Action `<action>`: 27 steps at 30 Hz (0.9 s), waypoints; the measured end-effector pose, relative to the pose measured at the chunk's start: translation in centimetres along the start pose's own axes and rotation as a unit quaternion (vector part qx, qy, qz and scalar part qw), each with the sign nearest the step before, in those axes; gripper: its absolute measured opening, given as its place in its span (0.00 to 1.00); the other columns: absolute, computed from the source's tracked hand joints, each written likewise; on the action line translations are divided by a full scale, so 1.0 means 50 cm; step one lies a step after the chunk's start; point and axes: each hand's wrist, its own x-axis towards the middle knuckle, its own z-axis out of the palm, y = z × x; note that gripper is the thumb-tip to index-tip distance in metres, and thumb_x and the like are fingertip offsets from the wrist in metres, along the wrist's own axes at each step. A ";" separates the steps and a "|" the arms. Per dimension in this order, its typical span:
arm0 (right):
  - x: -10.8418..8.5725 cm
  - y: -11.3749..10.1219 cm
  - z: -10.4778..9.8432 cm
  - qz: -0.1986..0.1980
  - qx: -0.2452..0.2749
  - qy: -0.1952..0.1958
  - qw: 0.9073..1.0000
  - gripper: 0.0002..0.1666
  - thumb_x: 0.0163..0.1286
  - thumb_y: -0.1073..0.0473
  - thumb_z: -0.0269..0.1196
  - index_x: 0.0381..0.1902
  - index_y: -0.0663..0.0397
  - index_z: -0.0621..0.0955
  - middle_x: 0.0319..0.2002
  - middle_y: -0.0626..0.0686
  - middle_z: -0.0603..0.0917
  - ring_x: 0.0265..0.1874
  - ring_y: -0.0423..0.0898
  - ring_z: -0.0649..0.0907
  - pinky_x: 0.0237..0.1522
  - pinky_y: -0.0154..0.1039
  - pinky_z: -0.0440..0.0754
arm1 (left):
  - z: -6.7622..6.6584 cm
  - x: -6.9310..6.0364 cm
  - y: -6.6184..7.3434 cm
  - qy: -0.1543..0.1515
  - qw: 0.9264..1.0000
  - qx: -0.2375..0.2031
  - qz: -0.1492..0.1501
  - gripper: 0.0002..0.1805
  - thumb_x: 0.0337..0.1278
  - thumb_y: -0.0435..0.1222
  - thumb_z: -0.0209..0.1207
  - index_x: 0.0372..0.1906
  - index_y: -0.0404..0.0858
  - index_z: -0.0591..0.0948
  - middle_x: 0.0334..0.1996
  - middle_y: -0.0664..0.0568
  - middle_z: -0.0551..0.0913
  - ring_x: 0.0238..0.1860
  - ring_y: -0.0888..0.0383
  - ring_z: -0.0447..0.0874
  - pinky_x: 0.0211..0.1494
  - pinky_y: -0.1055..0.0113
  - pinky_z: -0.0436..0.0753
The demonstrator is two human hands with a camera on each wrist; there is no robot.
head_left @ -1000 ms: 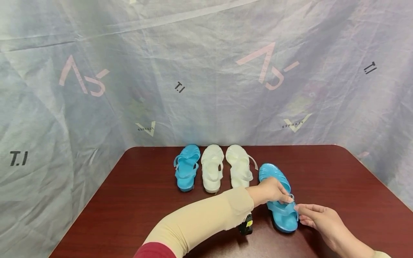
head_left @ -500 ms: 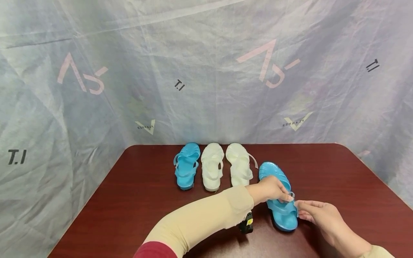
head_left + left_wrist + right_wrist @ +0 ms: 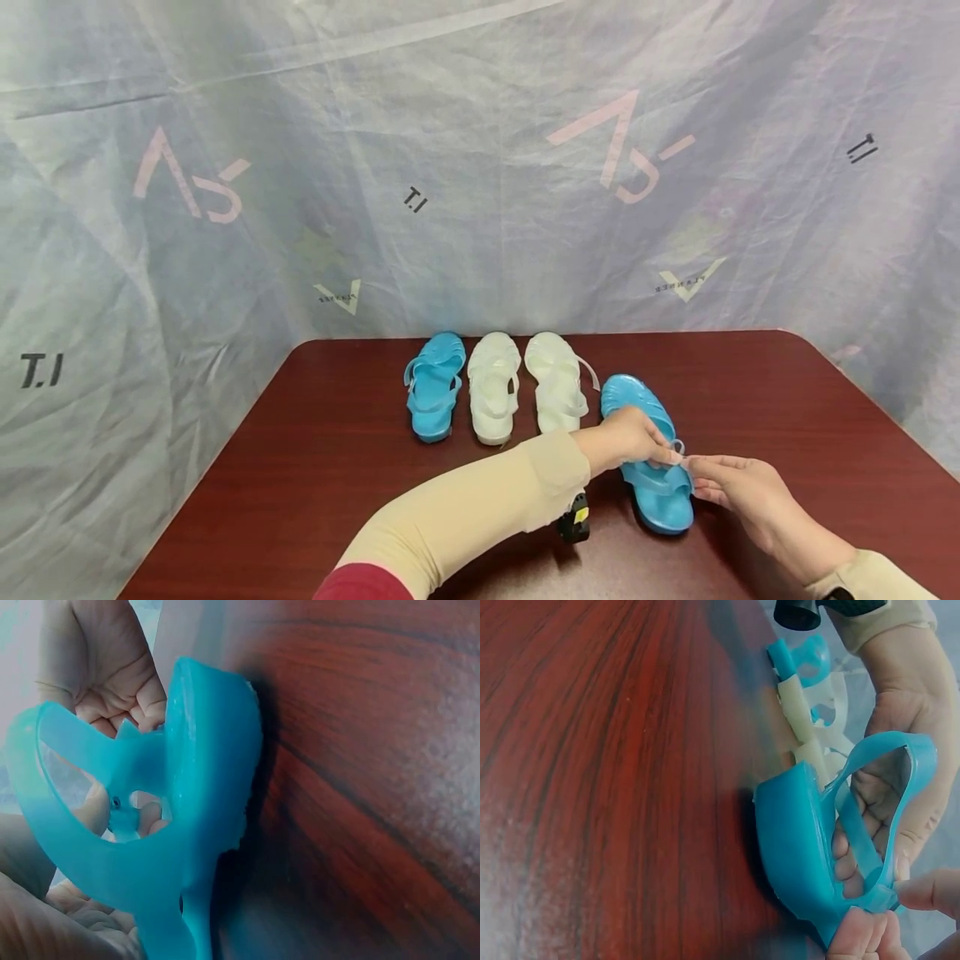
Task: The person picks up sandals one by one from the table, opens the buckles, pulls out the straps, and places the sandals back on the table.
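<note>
A blue jelly sandal (image 3: 663, 515) lies on the right part of the table, toe pointing away and slightly left. Reaching across it, my left hand (image 3: 637, 437) pinches the side of its strap near the small buckle loop. From the right, my right hand (image 3: 746, 492) pinches the strap at the same spot, fingertips close to the left ones. The left wrist view shows the sandal's heel (image 3: 217, 750) with the raised back strap (image 3: 82, 847) arching beside it. In the right wrist view the strap (image 3: 915, 772) stands up over the heel; fingers partly hide the fastening.
Left of this sandal stand a white sandal (image 3: 557, 404) with a loose strap end, another white sandal (image 3: 492, 421) and a blue sandal (image 3: 432, 417), in a row near the back edge of the dark red table (image 3: 300, 483). A grey printed cloth (image 3: 480, 167) hangs behind.
My right hand has shifted slightly up and left along the strap, bringing its fingertips closer to the left hand's. The left hand keeps its pinch, and the sandal stays about in place.
</note>
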 end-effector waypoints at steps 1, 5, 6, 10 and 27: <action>0.000 0.001 0.000 -0.001 -0.003 -0.002 1.000 0.29 0.69 0.57 0.61 0.55 0.81 0.73 0.37 0.44 0.85 0.31 0.38 0.84 0.39 0.35 0.85 | 0.001 0.000 0.000 0.003 1.000 0.001 -0.003 0.08 0.51 0.39 0.70 0.31 0.38 0.90 0.24 0.52 0.88 0.30 0.65 0.84 0.42 0.73 0.82; -0.005 0.005 -0.002 -0.004 -0.012 -0.001 1.000 0.27 0.69 0.57 0.61 0.54 0.78 0.76 0.38 0.44 0.86 0.32 0.37 0.85 0.39 0.34 0.85 | 0.006 -0.002 0.001 0.012 1.000 0.015 -0.007 0.08 0.50 0.42 0.70 0.31 0.41 0.90 0.24 0.54 0.88 0.30 0.66 0.83 0.41 0.73 0.81; -0.007 0.006 -0.003 -0.004 -0.015 -0.002 1.000 0.26 0.69 0.57 0.61 0.53 0.77 0.77 0.38 0.44 0.86 0.32 0.38 0.85 0.39 0.34 0.85 | 0.008 -0.002 0.001 0.013 1.000 0.019 -0.007 0.08 0.50 0.42 0.70 0.31 0.41 0.90 0.24 0.54 0.88 0.30 0.66 0.83 0.40 0.73 0.81; -0.017 0.013 -0.007 0.006 -0.021 -0.010 1.000 0.24 0.69 0.56 0.61 0.51 0.75 0.79 0.38 0.45 0.86 0.33 0.39 0.85 0.40 0.36 0.85 | 0.010 -0.004 0.003 0.018 0.999 0.031 -0.011 0.09 0.49 0.44 0.70 0.31 0.43 0.90 0.24 0.56 0.88 0.30 0.67 0.81 0.39 0.73 0.80; -0.009 0.007 0.000 0.014 -0.008 0.009 1.000 0.24 0.70 0.56 0.60 0.49 0.77 0.79 0.33 0.45 0.86 0.30 0.39 0.85 0.38 0.35 0.85 | 0.009 -0.008 0.003 0.018 1.000 -0.020 -0.009 0.07 0.49 0.39 0.71 0.30 0.39 0.90 0.23 0.52 0.87 0.29 0.65 0.82 0.40 0.74 0.81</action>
